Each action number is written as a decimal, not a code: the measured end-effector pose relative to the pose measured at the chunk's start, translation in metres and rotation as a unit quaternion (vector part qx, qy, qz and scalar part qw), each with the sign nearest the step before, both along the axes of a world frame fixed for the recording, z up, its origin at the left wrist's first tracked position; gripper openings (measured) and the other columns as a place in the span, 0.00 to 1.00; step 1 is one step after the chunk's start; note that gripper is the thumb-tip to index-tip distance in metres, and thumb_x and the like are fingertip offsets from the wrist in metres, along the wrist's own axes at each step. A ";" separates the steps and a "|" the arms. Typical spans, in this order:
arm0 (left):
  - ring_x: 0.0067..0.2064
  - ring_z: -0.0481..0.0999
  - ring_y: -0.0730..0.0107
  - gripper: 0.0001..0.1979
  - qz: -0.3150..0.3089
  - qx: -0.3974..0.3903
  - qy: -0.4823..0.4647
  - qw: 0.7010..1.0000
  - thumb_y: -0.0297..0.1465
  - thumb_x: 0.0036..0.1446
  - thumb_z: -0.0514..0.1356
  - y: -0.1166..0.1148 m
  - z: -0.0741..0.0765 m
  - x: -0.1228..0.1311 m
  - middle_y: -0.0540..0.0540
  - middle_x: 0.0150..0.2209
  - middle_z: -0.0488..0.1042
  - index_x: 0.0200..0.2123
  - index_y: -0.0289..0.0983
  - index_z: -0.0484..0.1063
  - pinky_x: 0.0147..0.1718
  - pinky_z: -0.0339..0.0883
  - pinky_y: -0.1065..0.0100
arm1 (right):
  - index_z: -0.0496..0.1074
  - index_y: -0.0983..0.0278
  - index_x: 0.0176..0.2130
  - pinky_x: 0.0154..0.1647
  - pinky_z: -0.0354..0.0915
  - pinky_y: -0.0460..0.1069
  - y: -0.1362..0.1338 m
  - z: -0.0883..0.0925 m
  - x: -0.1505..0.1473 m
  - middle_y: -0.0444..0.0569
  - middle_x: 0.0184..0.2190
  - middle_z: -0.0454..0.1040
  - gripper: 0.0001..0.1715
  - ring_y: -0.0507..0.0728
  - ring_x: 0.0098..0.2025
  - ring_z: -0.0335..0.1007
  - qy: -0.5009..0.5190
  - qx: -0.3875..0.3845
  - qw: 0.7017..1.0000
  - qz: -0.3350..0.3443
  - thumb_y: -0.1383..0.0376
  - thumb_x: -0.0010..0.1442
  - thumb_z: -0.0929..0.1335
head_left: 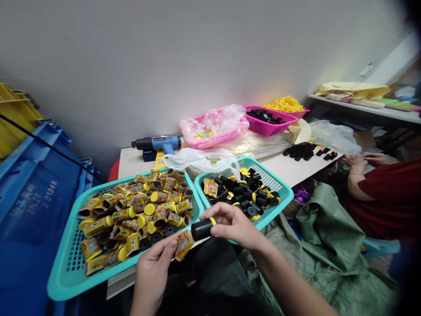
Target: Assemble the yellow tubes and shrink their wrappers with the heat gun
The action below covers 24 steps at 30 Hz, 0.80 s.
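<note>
My right hand (232,224) grips a small black canister (201,230) by its yellow-capped end, tilted nearly sideways. The canister's other end meets the open mouth of a printed yellow label sleeve (183,245), pinched between the thumb and fingers of my left hand (156,270). How far the canister sits inside the sleeve is hard to tell. To the left, a teal basket (59,267) holds many canisters wearing yellow printed sleeves. A second teal basket (285,197), to the right, contains bare black canisters with yellow caps and a stack of flat printed sleeves (210,187).
Behind the baskets lie a blue heat gun (161,143), a plastic-lined pink basket (200,142) and a magenta basket (268,128) of black parts. Blue crates (29,210) stand at left. A co-worker in a red sleeve (378,186) sits at right, near loose black pieces (299,151).
</note>
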<state>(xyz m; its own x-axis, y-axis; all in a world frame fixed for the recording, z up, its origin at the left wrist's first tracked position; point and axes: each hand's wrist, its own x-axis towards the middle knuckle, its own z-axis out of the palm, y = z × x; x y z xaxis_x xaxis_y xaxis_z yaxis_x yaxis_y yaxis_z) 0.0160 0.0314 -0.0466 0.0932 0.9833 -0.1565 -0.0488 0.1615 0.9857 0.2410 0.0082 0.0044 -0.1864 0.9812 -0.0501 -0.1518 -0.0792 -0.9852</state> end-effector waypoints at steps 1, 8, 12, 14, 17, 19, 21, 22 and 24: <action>0.37 0.81 0.60 0.22 -0.001 -0.003 -0.004 1.000 0.50 0.42 0.68 0.000 -0.001 0.000 0.42 0.36 0.82 0.33 0.40 0.82 0.38 0.75 0.68 | 0.70 0.65 0.41 0.34 0.61 0.45 -0.001 -0.003 -0.005 0.45 0.31 0.70 0.27 0.49 0.32 0.66 0.012 -0.013 1.000 0.003 0.53 0.48 0.76; 0.43 0.80 0.52 0.22 -0.047 -0.016 0.040 0.998 0.51 0.43 0.66 -0.004 0.014 0.002 0.41 0.38 0.82 0.33 0.39 0.82 0.50 0.70 0.55 | 0.76 0.64 0.40 0.35 0.63 0.46 -0.003 -0.005 -0.006 0.45 0.31 0.73 0.20 0.51 0.32 0.66 -0.130 0.044 0.991 -0.001 0.56 0.49 0.76; 0.44 0.80 0.53 0.22 -0.120 -0.048 0.013 0.992 0.48 0.38 0.70 -0.010 0.034 0.008 0.42 0.41 0.82 0.35 0.40 0.82 0.49 0.71 0.58 | 0.76 0.63 0.40 0.37 0.64 0.47 -0.010 -0.009 -0.013 0.47 0.35 0.73 0.21 0.53 0.35 0.67 -0.145 0.093 0.985 0.004 0.57 0.47 0.77; 0.44 0.80 0.54 0.23 -0.100 -0.055 -0.020 0.993 0.45 0.34 0.72 -0.015 0.041 0.014 0.43 0.41 0.82 0.35 0.40 0.82 0.47 0.72 0.60 | 0.75 0.62 0.41 0.38 0.63 0.47 -0.013 -0.018 -0.021 0.47 0.38 0.72 0.21 0.52 0.37 0.67 -0.083 0.085 0.993 0.010 0.55 0.49 0.76; 0.43 0.80 0.57 0.21 -0.064 -0.056 -0.040 0.996 0.42 0.32 0.74 -0.022 0.047 0.022 0.44 0.38 0.82 0.32 0.40 0.81 0.47 0.72 0.63 | 0.71 0.60 0.47 0.41 0.61 0.46 -0.017 -0.033 -0.036 0.46 0.42 0.70 0.22 0.51 0.40 0.66 0.093 0.007 0.996 0.001 0.50 0.57 0.71; 0.41 0.80 0.59 0.20 -0.053 -0.059 -0.049 0.996 0.42 0.32 0.74 -0.025 0.046 0.026 0.45 0.36 0.82 0.31 0.40 0.81 0.45 0.73 0.65 | 0.70 0.61 0.48 0.40 0.61 0.46 -0.019 -0.041 -0.046 0.47 0.40 0.69 0.25 0.51 0.39 0.66 0.201 -0.049 0.978 0.006 0.48 0.57 0.70; 0.39 0.80 0.61 0.18 -0.046 -0.057 -0.051 0.996 0.40 0.33 0.74 -0.026 0.045 0.028 0.46 0.35 0.81 0.30 0.40 0.80 0.43 0.73 0.67 | 0.70 0.63 0.46 0.37 0.61 0.46 -0.020 -0.047 -0.053 0.48 0.37 0.70 0.29 0.51 0.37 0.67 0.256 -0.074 0.964 0.013 0.47 0.54 0.72; 0.39 0.80 0.62 0.18 -0.045 -0.054 -0.049 0.996 0.39 0.33 0.74 -0.026 0.044 0.028 0.46 0.35 0.81 0.31 0.40 0.80 0.43 0.73 0.68 | 0.70 0.64 0.45 0.36 0.61 0.46 -0.021 -0.049 -0.056 0.48 0.36 0.70 0.30 0.51 0.36 0.67 0.269 -0.078 0.960 0.009 0.46 0.53 0.72; 0.39 0.80 0.62 0.17 -0.047 -0.046 -0.038 0.997 0.38 0.34 0.73 -0.025 0.043 0.029 0.46 0.34 0.81 0.31 0.39 0.80 0.44 0.72 0.67 | 0.70 0.65 0.44 0.38 0.61 0.46 -0.020 -0.053 -0.059 0.48 0.36 0.71 0.29 0.51 0.36 0.68 0.271 -0.074 0.960 -0.012 0.47 0.51 0.74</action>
